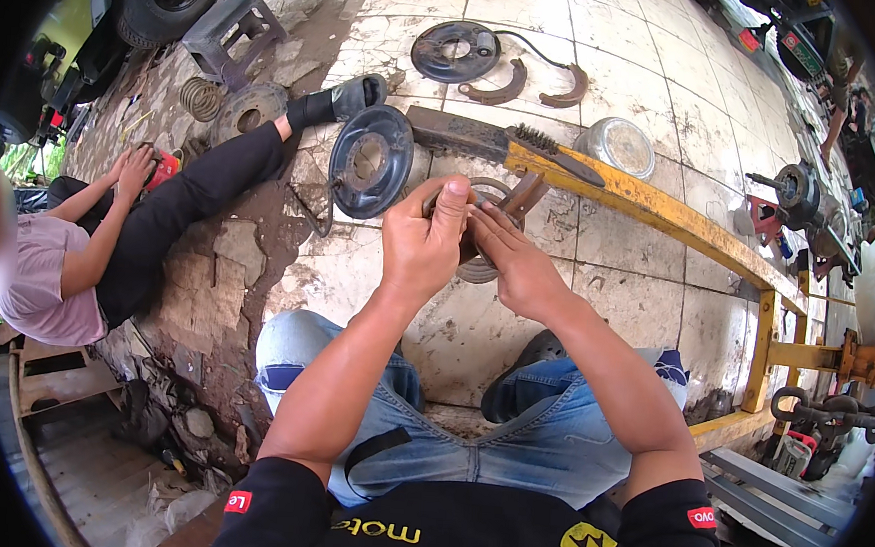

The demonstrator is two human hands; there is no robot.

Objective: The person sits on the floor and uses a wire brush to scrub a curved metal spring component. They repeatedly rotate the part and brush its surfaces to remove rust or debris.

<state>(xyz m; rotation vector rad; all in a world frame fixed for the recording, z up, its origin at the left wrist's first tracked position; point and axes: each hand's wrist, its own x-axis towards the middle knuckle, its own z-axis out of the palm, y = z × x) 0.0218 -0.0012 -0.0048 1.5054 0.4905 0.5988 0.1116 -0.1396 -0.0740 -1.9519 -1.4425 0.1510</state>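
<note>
"Starting with the head view: holding what, and where?"

"Holding a brown metal part (524,196) at the middle of the scene, gripped between left hand (423,238) and right hand (521,266), both narrowed and close together. Mostly covered by that grip, so impossible to name more closely."

"And crowding the space around?"

"Just beyond, see a yellow steel beam (652,204) running from far left to near right, with a wire brush (560,157) lying on it. Just left, notice a dark brake backing plate (375,187), tilted up. Under the hands, make out a ringed metal piece (476,272), partly covered."

"Farther out?"

"On the far tiles, spot another backing plate (434,61) near two curved brake shoes (499,92) and, past the beam, a round clear container (615,149). At left, find a seated co-worker (57,275), one leg (199,164) stretched toward the tilted plate; beyond that leg, a coil spring (200,100) and a grey plastic stool (221,52). At right, heavy dark chain links (830,413)."
</note>
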